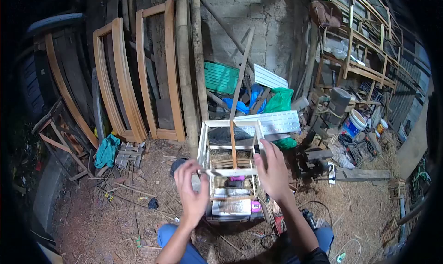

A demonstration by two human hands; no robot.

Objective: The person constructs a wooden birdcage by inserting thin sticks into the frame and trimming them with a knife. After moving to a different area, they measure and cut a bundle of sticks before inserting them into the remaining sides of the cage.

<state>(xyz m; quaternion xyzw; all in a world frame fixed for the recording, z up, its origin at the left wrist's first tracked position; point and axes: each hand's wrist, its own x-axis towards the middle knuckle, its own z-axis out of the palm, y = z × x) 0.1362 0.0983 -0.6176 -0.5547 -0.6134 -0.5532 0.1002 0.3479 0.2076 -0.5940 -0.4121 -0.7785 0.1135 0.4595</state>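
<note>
A pale wooden frame [209, 139] stands upright between my hands, with a reddish-brown strip [233, 146] running down its middle. My left hand [191, 190] is at the frame's near left corner, fingers curled, with a thin dark item at the fingertips that is too blurred to name. At the frame's right side is my right hand [273, 172], its thumb and fingers apart near the right rail; whether it touches the wood is unclear. Under the frame lie a white block [230, 207] and a magenta item [255, 206].
Wooden door or window frames [173, 79] lean on the back wall at left. A teal cloth [107, 151] lies on scraps at left. Dark machinery [311, 160], a paint bucket [354, 123] and a plank [362, 174] are at right. Straw and shavings cover the ground.
</note>
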